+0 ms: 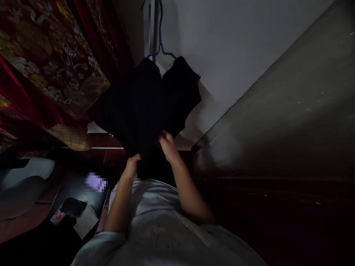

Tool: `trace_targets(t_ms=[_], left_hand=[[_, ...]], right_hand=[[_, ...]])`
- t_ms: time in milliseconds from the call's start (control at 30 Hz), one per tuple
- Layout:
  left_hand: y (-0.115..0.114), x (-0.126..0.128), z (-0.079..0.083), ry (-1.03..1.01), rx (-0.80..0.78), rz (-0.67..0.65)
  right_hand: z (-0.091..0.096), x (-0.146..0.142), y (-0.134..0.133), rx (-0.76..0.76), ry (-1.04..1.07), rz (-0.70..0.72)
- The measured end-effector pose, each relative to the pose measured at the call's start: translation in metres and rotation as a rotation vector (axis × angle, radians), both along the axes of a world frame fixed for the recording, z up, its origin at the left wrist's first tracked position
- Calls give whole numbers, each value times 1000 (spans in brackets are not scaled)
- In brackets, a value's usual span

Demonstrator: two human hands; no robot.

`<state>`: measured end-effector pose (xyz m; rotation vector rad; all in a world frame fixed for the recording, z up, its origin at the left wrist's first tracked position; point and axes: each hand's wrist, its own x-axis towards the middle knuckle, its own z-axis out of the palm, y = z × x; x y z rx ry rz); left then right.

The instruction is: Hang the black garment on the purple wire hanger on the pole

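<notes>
A black shirt-like garment (144, 96) hangs in front of me from a purple clothes hanger (160, 42). Its collar opening shows a V shape below the hanger's neck, and its lower part narrows toward my hands. My left hand (132, 165) is closed on the garment's lower left part, close to my waist. A little higher and to the right, my right hand (165, 142) pinches the dark cloth. Folds run down between the two hands. The fingertips of both hands are partly hidden against the black fabric.
A red curtain with gold and silver embroidery (58, 62) hangs at the left. Below it, a dark low table (66, 184) bears a black phone (73, 207), a pale paper (85, 221) and a blurred item. A large greyish covered surface (277, 111) slants along the right. A white wall (235, 44) stands behind.
</notes>
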<state>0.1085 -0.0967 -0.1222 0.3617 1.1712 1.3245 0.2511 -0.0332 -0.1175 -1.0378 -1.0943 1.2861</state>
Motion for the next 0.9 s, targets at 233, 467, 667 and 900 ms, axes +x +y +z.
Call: trace_targets(t_ms=[233, 467, 667, 900], left_hand=[[-1, -13, -4, -25, -12, -127], [10, -14, -10, 149, 170, 91], [13, -2, -18, 980, 763, 588], [20, 36, -2, 909, 930, 128]], right_hand=[[-1, 0, -3, 59, -38, 68], [1, 13, -3, 23, 54, -74], [17, 21, -9, 78, 76, -20], [34, 12, -28, 71, -66, 205]])
